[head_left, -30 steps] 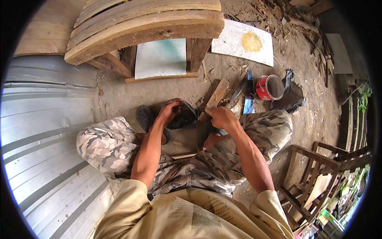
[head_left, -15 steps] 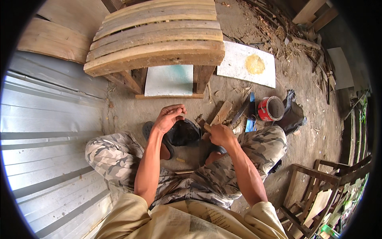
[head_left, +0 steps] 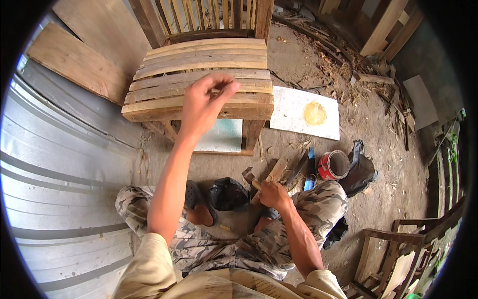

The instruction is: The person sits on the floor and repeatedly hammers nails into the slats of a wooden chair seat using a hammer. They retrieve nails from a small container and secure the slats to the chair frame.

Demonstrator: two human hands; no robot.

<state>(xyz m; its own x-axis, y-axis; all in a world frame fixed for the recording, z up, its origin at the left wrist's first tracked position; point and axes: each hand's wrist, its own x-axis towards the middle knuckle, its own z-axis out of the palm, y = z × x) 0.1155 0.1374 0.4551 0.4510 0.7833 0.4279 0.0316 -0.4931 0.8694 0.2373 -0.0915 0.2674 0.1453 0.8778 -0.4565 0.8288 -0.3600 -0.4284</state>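
My left hand (head_left: 204, 102) is raised over the front of a slatted wooden chair (head_left: 199, 66). Its thumb and fingers are pinched together; anything between them is too small to make out. Low over my right leg, my right hand (head_left: 275, 195) is wrapped round the wooden handle of a hammer (head_left: 248, 175), whose head points up and to the left. Between my feet a black plastic bag (head_left: 228, 193) sits open on the ground. Beside the hammer, a wooden piece (head_left: 277, 170) lies on the floor.
A red can (head_left: 333, 165) stands right of a blue strip (head_left: 310, 162), near a dark plastic bag (head_left: 362, 172). A white board (head_left: 298, 107) with a yellowish patch lies right of the chair. Corrugated metal sheeting (head_left: 69, 164) lines the left; a wooden frame (head_left: 393, 244) stands lower right.
My left hand has moved up and away from above the black bag to over the chair seat. The right hand keeps hold of the hammer. The view has tilted up, showing the chair's back.
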